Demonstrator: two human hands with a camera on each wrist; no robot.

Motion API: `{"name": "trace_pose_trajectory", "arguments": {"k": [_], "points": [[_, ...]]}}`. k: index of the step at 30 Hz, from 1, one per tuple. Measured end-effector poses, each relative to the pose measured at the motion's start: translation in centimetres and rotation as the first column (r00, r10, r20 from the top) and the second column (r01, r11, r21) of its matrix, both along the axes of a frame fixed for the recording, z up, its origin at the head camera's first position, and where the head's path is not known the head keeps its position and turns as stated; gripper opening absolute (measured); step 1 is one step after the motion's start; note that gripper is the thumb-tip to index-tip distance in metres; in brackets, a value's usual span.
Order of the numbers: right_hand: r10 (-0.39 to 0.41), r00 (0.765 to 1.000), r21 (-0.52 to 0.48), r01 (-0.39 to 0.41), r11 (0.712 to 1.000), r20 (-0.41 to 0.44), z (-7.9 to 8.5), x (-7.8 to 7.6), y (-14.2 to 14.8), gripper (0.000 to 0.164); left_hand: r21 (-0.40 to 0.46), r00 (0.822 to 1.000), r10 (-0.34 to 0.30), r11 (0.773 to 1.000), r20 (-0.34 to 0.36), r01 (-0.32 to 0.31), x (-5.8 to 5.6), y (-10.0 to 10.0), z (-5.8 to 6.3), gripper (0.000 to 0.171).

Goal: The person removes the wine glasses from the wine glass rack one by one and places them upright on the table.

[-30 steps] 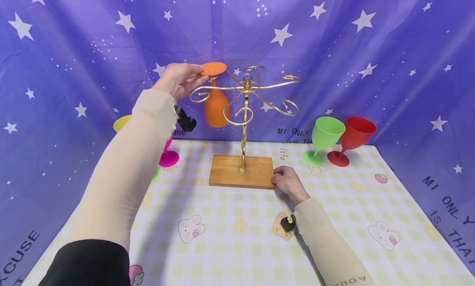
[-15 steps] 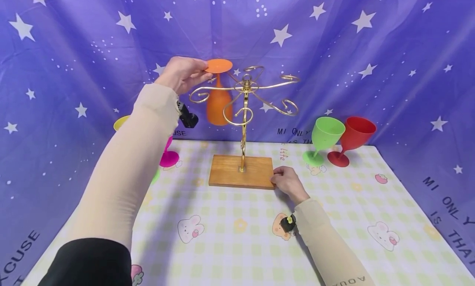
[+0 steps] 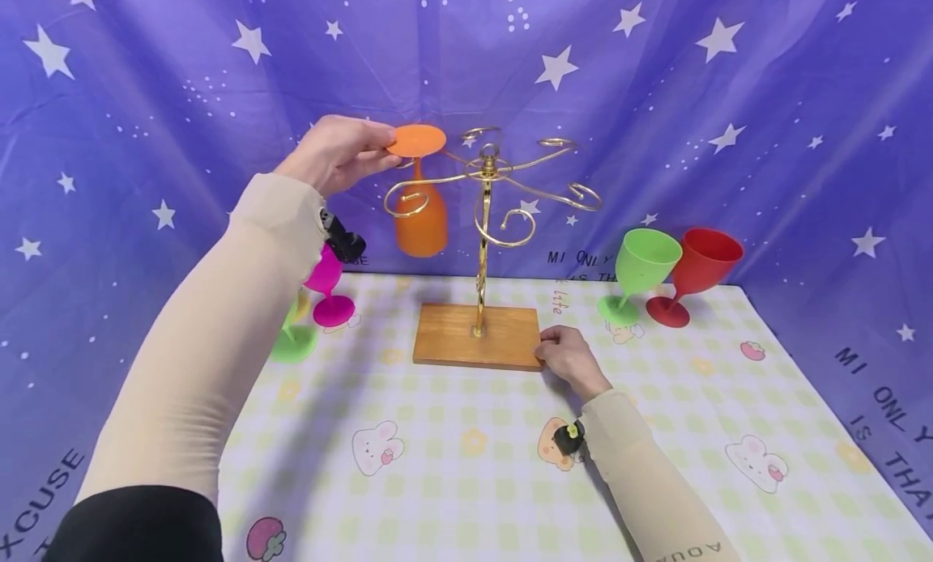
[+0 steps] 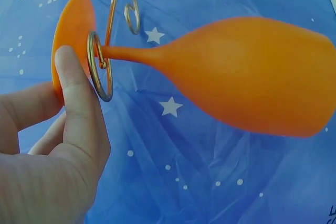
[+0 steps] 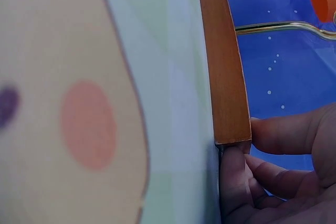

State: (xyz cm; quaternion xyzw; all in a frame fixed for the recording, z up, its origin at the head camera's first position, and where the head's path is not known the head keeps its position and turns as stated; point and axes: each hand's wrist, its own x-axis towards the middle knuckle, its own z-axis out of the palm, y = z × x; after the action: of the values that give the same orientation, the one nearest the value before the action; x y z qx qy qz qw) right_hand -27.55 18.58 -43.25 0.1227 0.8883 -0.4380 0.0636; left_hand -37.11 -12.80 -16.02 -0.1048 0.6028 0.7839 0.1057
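Observation:
In the head view my left hand point(image 3: 338, 153) holds an orange plastic goblet point(image 3: 421, 226) upside down, pinching the edge of its foot. The left wrist view shows thumb and fingers on the foot's two faces, and the goblet's stem point(image 4: 134, 54) at a curled hook point(image 4: 100, 66) just below the foot. That hook belongs to a gold goblet rack point(image 3: 483, 254) with several curled arms on a twisted post. My right hand point(image 3: 572, 358) grips the right front corner of the rack's wooden base point(image 3: 445, 335), thumb on top in the right wrist view.
A light green goblet point(image 3: 641, 258) and a red goblet point(image 3: 703, 258) stand at the back right. At the left, a magenta goblet point(image 3: 331, 307) and another green foot point(image 3: 294, 345) are partly behind my left sleeve. A starry purple curtain point(image 3: 466, 27) closes off the back and sides.
The rack's arms have turned, the front ones swinging right and the far ones left. The orange goblet rose slightly, then came lower and a little left. My right hand has stayed on the base.

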Motion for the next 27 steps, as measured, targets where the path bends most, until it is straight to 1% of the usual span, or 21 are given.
{"name": "trace_pose_trajectory", "arguments": {"k": [3, 10, 16, 18, 22, 27], "points": [[0.001, 1.0, 0.002, -0.001, 1.0, 0.001, 0.0, 0.0, 0.1, 0.035, -0.003, 1.0, -0.027, 1.0, -0.017, 0.027, 0.4, -0.4, 0.0, 0.026], [0.004, 1.0, 0.004, -0.004, 1.0, -0.001, 0.0, 0.1, 0.2, 0.035, 0.043, 0.995, -0.085, 0.995, -0.047, 0.087, 1.4, -0.9, 0.1, 0.018], [0.007, 1.0, 0.004, -0.007, 1.0, -0.003, -0.1, 0.1, 0.1, 0.035, 0.035, 0.988, -0.135, 0.99, -0.082, 0.138, 2.2, -1.1, 0.3, 0.015], [0.005, 1.0, 0.001, -0.005, 1.0, -0.002, -0.1, 0.0, 0.1, 0.035, 0.024, 0.984, -0.151, 0.988, -0.09, 0.154, 2.5, -1.1, 0.4, 0.016], [0.006, 1.0, -0.001, -0.006, 1.0, -0.001, 0.0, 0.0, 0.1, 0.035, -0.032, 0.975, -0.192, 0.981, -0.111, 0.19, 3.3, -1.0, 0.5, 0.016], [0.011, 1.0, -0.001, -0.011, 1.0, -0.003, 0.1, 0.0, 0.0, 0.034, -0.092, 0.967, -0.224, 0.973, -0.124, 0.214, 4.2, -0.8, 0.3, 0.016]]}}
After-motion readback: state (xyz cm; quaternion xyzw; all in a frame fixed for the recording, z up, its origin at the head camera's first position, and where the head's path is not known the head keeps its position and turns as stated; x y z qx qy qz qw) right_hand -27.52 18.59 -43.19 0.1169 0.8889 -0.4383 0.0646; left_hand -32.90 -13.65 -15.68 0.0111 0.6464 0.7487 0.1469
